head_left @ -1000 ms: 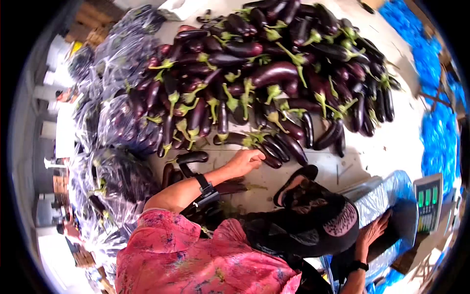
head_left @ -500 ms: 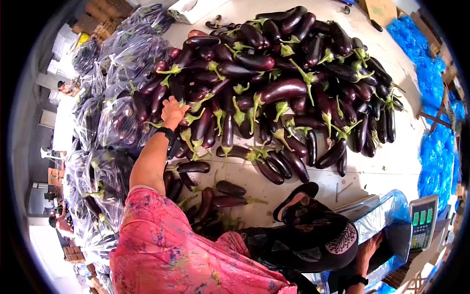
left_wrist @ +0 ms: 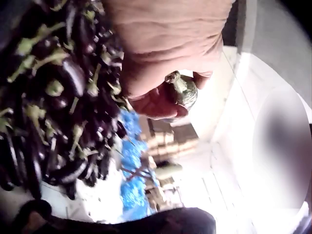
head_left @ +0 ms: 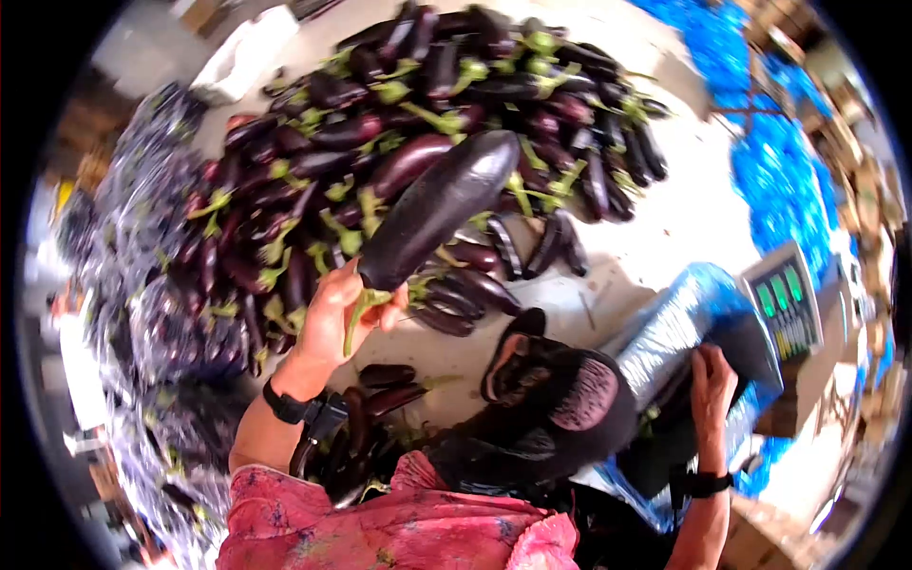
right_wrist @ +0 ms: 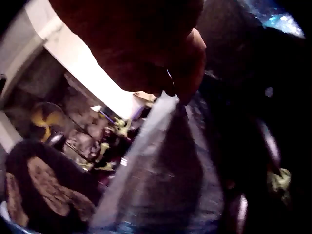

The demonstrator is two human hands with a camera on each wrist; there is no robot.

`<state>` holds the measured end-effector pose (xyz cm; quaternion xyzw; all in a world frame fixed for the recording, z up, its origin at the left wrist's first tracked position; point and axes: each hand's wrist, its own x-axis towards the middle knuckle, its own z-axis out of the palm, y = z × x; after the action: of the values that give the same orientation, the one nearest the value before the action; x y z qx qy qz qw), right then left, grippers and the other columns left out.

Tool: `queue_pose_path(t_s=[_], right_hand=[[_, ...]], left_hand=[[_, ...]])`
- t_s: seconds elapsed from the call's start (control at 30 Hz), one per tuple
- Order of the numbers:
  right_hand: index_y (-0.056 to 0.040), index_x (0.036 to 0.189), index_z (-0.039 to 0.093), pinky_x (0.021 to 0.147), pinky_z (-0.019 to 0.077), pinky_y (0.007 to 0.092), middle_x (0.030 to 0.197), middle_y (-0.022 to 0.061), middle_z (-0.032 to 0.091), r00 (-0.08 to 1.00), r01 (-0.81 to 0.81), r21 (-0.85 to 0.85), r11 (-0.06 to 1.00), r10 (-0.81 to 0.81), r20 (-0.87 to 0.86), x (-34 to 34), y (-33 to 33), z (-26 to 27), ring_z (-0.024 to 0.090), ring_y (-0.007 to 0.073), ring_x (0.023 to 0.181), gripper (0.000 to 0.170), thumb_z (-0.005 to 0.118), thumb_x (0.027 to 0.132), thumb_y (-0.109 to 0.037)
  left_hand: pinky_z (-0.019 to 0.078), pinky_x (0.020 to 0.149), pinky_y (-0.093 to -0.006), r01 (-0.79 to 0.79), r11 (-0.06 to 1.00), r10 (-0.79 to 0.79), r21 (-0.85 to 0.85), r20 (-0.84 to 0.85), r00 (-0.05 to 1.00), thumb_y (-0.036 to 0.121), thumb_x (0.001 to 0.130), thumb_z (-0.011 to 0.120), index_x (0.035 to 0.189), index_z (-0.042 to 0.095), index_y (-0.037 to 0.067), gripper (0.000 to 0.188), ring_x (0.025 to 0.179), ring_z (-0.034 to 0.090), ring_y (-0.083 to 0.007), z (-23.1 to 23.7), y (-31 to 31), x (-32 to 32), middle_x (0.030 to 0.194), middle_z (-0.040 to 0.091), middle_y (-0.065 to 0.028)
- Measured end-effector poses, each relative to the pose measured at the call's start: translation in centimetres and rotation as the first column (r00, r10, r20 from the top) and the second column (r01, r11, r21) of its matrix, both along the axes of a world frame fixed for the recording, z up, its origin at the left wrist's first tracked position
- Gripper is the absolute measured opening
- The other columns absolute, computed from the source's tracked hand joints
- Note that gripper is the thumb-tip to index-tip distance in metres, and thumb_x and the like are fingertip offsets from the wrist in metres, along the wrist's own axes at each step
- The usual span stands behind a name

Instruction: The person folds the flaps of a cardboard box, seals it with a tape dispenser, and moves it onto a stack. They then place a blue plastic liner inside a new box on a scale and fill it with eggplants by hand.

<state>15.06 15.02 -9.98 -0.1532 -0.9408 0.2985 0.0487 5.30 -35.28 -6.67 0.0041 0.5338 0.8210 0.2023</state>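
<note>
A large dark eggplant (head_left: pixel 442 209) is raised above the pile, gripped at its stem end by my left hand (head_left: pixel 328 318). Its green cap (left_wrist: pixel 184 91) shows between the fingers in the left wrist view. Beneath and beyond it spreads a big heap of eggplants (head_left: pixel 323 166) on the pale floor. My right hand (head_left: pixel 712 389) is at the mouth of a plastic bag (head_left: pixel 655 318); in the right wrist view its fingers pinch the bag's edge (right_wrist: pixel 161 156). Inside the dark bag, parts of eggplants (right_wrist: pixel 268 141) are visible.
A scale display (head_left: pixel 784 294) with green digits stands beyond the bag. Clear bags filled with eggplants (head_left: pixel 152 228) line the left side. Blue plastic (head_left: pixel 779 199) lies along the right. Several eggplants (head_left: pixel 394 399) lie near my sandalled foot (head_left: pixel 503 351).
My left hand went from near the front eggplants to the heap's left side, and now holds up a large eggplant closer to me. The right hand has risen at the bag's mouth.
</note>
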Motion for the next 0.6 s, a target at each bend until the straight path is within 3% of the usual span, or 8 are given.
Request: queue_pose_path(t_s=[0.07, 0.2, 0.23, 0.27, 0.3, 0.4, 0.47, 0.6], right_hand=[[0.0015, 0.108, 0.066, 0.074, 0.0481, 0.0268, 0.089, 0.0039, 0.065, 0.992, 0.120, -0.481, 0.869, -0.123, 0.024, -0.5, -2.7, 5.6, 0.059, 0.0122, 0.081, 0.026, 0.059, 0.096, -0.020], [0.0038, 0.149, 0.024, 0.100, 0.0429, 0.0401, 0.139, 0.0223, 0.050, 0.974, -0.168, -0.929, 0.328, -0.092, -0.209, -0.1, -5.6, 12.2, 0.055, 0.0296, 0.121, 0.074, 0.059, 0.095, -0.033], [-0.0022, 0.150, 0.024, 0.101, 0.0444, 0.0380, 0.138, 0.0185, 0.052, 0.973, -0.163, -0.946, 0.278, -0.113, -0.201, -0.4, -6.2, 13.4, 0.053, 0.0299, 0.125, 0.076, 0.053, 0.097, -0.048], [-0.0002, 0.141, 0.040, 0.099, 0.0467, 0.0399, 0.129, 0.0167, 0.059, 0.940, -0.132, -0.973, 0.187, -0.287, -0.183, -0.6, -6.3, 13.5, 0.059, 0.0275, 0.118, 0.060, 0.049, 0.100, -0.044], [-0.0003, 0.134, 0.047, 0.097, 0.0487, 0.0398, 0.122, 0.0156, 0.063, 0.951, -0.101, -0.979, 0.176, -0.272, -0.147, -0.4, -5.5, 14.7, 0.062, 0.0262, 0.111, 0.053, 0.049, 0.100, -0.042], [-0.0003, 0.119, 0.059, 0.083, 0.0561, 0.0359, 0.103, 0.0130, 0.069, 0.953, 0.005, -0.988, 0.153, -0.300, -0.041, 0.9, -1.8, 14.5, 0.068, 0.0224, 0.095, 0.042, 0.054, 0.098, -0.036], [-0.0003, 0.118, 0.058, 0.082, 0.0560, 0.0358, 0.101, 0.0130, 0.068, 0.945, 0.133, -0.961, 0.243, -0.325, 0.048, 2.7, -0.2, 12.7, 0.068, 0.0211, 0.091, 0.042, 0.058, 0.096, -0.036], [-0.0068, 0.126, 0.053, 0.084, 0.0545, 0.0369, 0.112, 0.0114, 0.066, 0.836, 0.462, -0.822, 0.334, -0.472, 0.279, 3.6, 2.0, 4.5, 0.065, 0.0216, 0.100, 0.051, 0.068, 0.089, -0.038]], left_hand=[[0.0480, 0.064, -0.0276, 0.129, 0.992, -0.129, 0.016, -0.015, 0.992, 0.039, 0.088, 0.054, 0.118, 0.055, -0.003, 0.052, 0.068, 0.059, -0.0165, 2.6, 5.4, -0.6, 0.093, 0.064, -0.0137], [0.0491, 0.066, -0.0283, 0.448, 0.885, -0.465, -0.127, -0.176, 0.868, 0.029, 0.086, 0.061, 0.129, 0.050, -0.004, 0.054, 0.069, 0.059, -0.0139, 7.7, 16.4, -1.6, 0.095, 0.064, -0.0094], [0.0501, 0.067, -0.0289, 0.524, 0.814, -0.572, -0.251, -0.187, 0.799, 0.023, 0.085, 0.064, 0.132, 0.048, -0.004, 0.056, 0.070, 0.060, -0.0141, 9.4, 19.2, -1.0, 0.095, 0.064, -0.0088], [0.0511, 0.068, -0.0295, 0.567, 0.733, -0.660, -0.376, -0.193, 0.726, 0.018, 0.084, 0.067, 0.136, 0.046, -0.003, 0.060, 0.071, 0.061, -0.0143, 10.5, 21.5, -0.5, 0.094, 0.064, -0.0083], [0.0525, 0.071, -0.0298, 0.534, 0.715, -0.695, -0.452, -0.549, 0.465, 0.012, 0.083, 0.071, 0.139, 0.044, -0.002, 0.065, 0.073, 0.063, -0.0143, 9.5, 23.4, -0.8, 0.095, 0.065, -0.0099], [0.0522, 0.075, -0.0277, 0.589, 0.564, -0.795, -0.579, -0.575, 0.195, 0.012, 0.087, 0.068, 0.134, 0.051, -0.002, 0.052, 0.081, 0.063, -0.0116, 10.2, 26.4, -2.0, 0.095, 0.067, -0.0103], [0.0519, 0.076, -0.0269, 0.687, 0.585, -0.811, -0.431, -0.327, 0.485, 0.014, 0.093, 0.062, 0.131, 0.056, 0.001, 0.041, 0.086, 0.063, -0.0103, 9.8, 26.1, -2.3, 0.096, 0.067, -0.0056], [0.0512, 0.082, -0.0260, 0.646, 0.600, -0.761, -0.472, -0.087, 0.643, 0.023, 0.093, 0.063, 0.134, 0.056, 0.004, 0.045, 0.086, 0.063, -0.0126, 4.9, 24.5, -5.1, 0.102, 0.067, -0.0046]])
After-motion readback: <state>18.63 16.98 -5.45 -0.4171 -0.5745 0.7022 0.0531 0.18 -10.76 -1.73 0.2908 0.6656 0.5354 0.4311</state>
